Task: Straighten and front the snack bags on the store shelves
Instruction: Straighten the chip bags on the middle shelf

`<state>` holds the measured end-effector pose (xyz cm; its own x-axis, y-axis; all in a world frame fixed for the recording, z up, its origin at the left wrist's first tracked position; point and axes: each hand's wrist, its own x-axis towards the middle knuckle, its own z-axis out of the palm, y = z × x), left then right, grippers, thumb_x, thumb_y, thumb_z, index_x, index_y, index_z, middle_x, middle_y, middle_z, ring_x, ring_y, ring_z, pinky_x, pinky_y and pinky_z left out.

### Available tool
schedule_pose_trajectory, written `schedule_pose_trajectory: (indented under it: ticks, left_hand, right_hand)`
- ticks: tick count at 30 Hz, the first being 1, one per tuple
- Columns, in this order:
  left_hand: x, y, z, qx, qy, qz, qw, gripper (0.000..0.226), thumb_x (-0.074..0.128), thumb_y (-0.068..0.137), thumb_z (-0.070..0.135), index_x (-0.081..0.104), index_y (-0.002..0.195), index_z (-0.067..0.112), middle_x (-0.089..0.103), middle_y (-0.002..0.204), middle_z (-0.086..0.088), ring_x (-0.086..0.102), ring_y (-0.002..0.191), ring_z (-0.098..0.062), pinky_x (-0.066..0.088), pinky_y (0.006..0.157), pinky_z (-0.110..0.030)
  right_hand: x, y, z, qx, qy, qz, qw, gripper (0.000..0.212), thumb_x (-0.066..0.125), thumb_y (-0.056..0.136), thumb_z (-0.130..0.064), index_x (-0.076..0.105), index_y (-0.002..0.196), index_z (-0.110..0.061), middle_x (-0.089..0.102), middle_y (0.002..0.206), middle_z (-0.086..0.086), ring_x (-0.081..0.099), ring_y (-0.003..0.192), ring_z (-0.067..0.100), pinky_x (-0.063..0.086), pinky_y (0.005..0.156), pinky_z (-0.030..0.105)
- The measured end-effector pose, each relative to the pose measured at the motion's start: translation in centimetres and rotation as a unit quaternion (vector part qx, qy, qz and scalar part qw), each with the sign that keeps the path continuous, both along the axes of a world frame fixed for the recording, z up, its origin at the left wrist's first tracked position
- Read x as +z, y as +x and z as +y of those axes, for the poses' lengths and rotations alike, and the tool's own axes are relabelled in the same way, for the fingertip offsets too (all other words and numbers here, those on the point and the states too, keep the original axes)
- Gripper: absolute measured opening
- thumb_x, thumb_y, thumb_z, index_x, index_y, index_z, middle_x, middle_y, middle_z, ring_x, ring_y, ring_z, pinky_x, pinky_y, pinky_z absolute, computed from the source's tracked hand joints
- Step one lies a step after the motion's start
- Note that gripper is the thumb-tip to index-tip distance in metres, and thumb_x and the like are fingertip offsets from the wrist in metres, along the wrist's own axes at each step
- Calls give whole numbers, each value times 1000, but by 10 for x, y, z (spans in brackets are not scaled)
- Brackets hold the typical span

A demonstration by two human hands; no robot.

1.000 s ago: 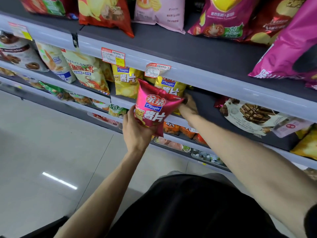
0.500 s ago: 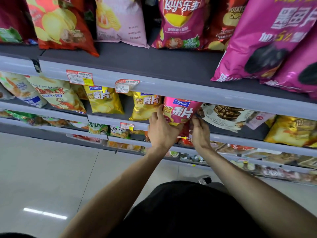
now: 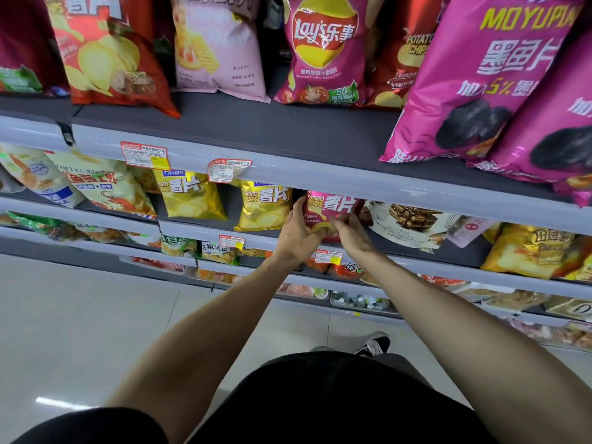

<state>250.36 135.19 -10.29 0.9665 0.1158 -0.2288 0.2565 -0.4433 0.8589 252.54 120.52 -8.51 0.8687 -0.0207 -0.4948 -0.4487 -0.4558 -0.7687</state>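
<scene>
A pink potato chips bag (image 3: 333, 206) stands upright on the second shelf (image 3: 198, 225), its top tucked under the shelf above. My left hand (image 3: 299, 233) grips its left edge and lower front. At its lower right corner, my right hand (image 3: 350, 233) holds it. A yellow chips bag (image 3: 264, 206) stands just left of it, and another yellow bag (image 3: 189, 195) further left. A white chocolate wafer bag (image 3: 407, 224) lies tilted to its right.
The top shelf (image 3: 256, 129) carries large bags: a red one (image 3: 105, 56), a pale pink one (image 3: 217, 46), a Lay's bag (image 3: 323, 52) and magenta bags (image 3: 487, 78) leaning forward at right. Lower shelves hold several small snacks. Grey floor tiles (image 3: 80, 315) lie to the left.
The pink bag moved from in front of the shelf, in my left hand, onto the second shelf beside the yellow bag. Both hands now hold it upright there.
</scene>
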Motion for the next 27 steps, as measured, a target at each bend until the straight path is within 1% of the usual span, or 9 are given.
schedule_pose_trajectory:
  ticks: [3, 5, 9, 11, 13, 17, 19, 23, 27]
  left_hand:
    - [-3, -5, 7, -35, 15, 40, 998, 98, 82, 86, 30, 24, 163, 17, 59, 146, -4, 57, 133, -26, 46, 103, -35]
    - [-3, -6, 10, -51, 29, 63, 996, 97, 81, 86, 24, 23, 164, 19, 60, 145, -4, 57, 131, -26, 42, 97, -29]
    - [8, -11, 12, -59, 63, 90, 992, 89, 76, 90, 24, 26, 163, 14, 57, 147, -8, 55, 134, -30, 43, 98, -33]
    - [18, -17, 14, -71, 88, 94, 989, 79, 73, 92, 22, 33, 160, 14, 58, 147, -10, 55, 133, -33, 45, 101, -36]
    - [27, -26, 17, -82, 116, 87, 986, 67, 69, 94, 21, 42, 155, 16, 58, 147, -11, 55, 132, -34, 46, 99, -37]
    - [47, -45, 21, -98, 190, 81, 973, 54, 65, 93, 29, 51, 146, 25, 64, 134, -6, 61, 115, -32, 55, 89, -42]
    - [61, -51, 22, -84, 239, 88, 963, 46, 63, 94, 34, 57, 138, 24, 67, 131, -6, 64, 109, -31, 56, 86, -42]
    - [95, -66, 20, -50, 295, 92, 950, 44, 60, 97, 41, 60, 141, 31, 68, 136, -4, 65, 119, -30, 57, 94, -41]
    - [132, -83, 22, -7, 310, 84, 947, 49, 59, 97, 44, 59, 144, 29, 67, 139, -1, 66, 118, -29, 57, 95, -42]
  right_hand:
    - [4, -4, -2, 51, -53, 17, 997, 71, 45, 103, -64, 28, 161, -28, 38, 166, 2, 40, 150, 30, 35, 117, 42]
    - [12, -7, -3, 72, -75, 13, 995, 72, 42, 105, -63, 23, 164, -26, 32, 169, 3, 36, 152, 30, 31, 120, 42]
    - [27, -15, -6, 94, -103, -8, 990, 64, 42, 109, -53, 26, 162, -21, 34, 168, 6, 37, 151, 32, 31, 119, 40]
    - [33, -20, -9, 113, -102, -18, 988, 59, 47, 107, -50, 32, 158, -24, 40, 164, 6, 43, 146, 33, 35, 114, 39]
    - [39, -24, -14, 147, -102, -15, 984, 61, 50, 106, -51, 30, 158, -28, 41, 163, 5, 43, 145, 33, 36, 112, 39]
    - [49, -32, -26, 241, -161, 0, 957, 63, 44, 108, -51, 21, 163, -30, 36, 165, 7, 41, 146, 36, 37, 114, 40]
    - [50, -36, -30, 292, -177, -22, 940, 60, 45, 108, -51, 27, 160, -29, 39, 163, 6, 43, 145, 35, 40, 115, 45]
    - [71, -40, -26, 370, -224, -108, 895, 53, 46, 105, -51, 48, 148, -21, 53, 153, 3, 51, 136, 30, 47, 107, 45]
    - [112, -43, -10, 422, -226, -162, 863, 49, 46, 106, -51, 51, 146, -23, 58, 146, 4, 54, 133, 29, 48, 104, 44]
